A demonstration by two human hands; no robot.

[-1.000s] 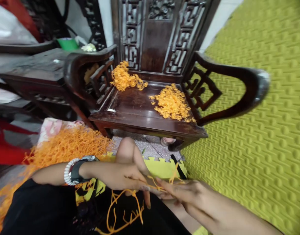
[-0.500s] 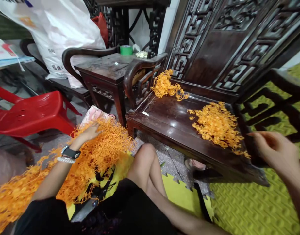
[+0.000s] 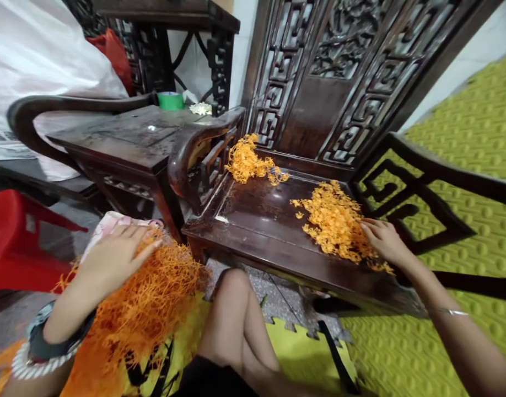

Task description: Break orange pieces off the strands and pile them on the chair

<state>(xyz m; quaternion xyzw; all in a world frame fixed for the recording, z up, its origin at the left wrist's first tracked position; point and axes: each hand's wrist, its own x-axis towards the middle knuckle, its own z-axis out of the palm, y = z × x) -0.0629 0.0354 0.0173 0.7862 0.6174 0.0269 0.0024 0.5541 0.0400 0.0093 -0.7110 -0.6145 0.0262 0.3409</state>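
My left hand (image 3: 112, 259), fingers stretched out, hovers over or rests on a large heap of orange, thread-like plastic pieces (image 3: 154, 292) at the lower left; contact cannot be told. At the right edge of a smaller pile of orange flower-like pieces (image 3: 333, 220) on a dark wooden chair seat (image 3: 261, 212) is my right hand (image 3: 385, 240). Its fingers are drawn together at the pile, and what lies between the fingertips is hidden. A second orange clump (image 3: 247, 160), stringier and tangled, lies at the seat's back left corner.
A dark side table (image 3: 112, 132) bears a green tape roll (image 3: 171, 101) and a small pale pile (image 3: 200, 108). A red plastic chair (image 3: 13, 237) stands left, below large white sacks (image 3: 50, 55). The chair's carved armrest (image 3: 439, 171) rises at right. Yellow-green mats (image 3: 402, 353) cover the floor.
My right hand has moved left, from beyond the chair's right side to the pile's edge. My left hand stays over the heap and looks closer. The view has shifted right.
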